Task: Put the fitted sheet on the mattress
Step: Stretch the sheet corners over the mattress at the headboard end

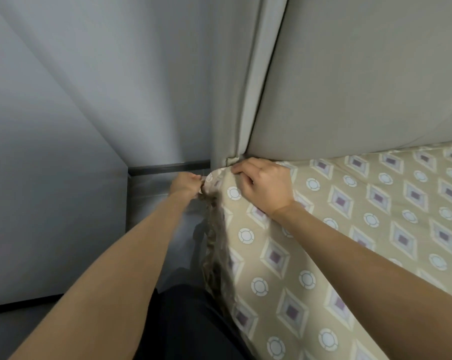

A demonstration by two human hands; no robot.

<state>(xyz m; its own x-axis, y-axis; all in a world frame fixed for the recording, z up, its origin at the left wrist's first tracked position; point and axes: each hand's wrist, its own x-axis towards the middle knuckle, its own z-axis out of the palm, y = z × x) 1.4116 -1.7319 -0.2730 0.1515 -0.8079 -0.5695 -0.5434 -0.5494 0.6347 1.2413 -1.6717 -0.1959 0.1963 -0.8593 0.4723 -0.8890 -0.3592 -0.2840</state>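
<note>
Beige patterned fitted sheet (323, 242) lay stretched across the lower right of the frame.
At its corner in the centre, the left grip (186, 185) pinched the gathered hem (211, 240), and the right grip (265, 189) curled its fingers on the sheet just below the grey headboard (362, 74).

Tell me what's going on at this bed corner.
A person is fitting a beige fitted sheet, printed with diamonds and circles, at the bed corner beside the grey upholstered headboard. The left hand has its grip on the sheet's gathered elastic hem at the side of that corner. The right hand sits on top, curled fingers pinching the fabric at the corner's edge. The sheet already covers the top surface in view; whether the hem is under the corner cannot be seen.
</note>
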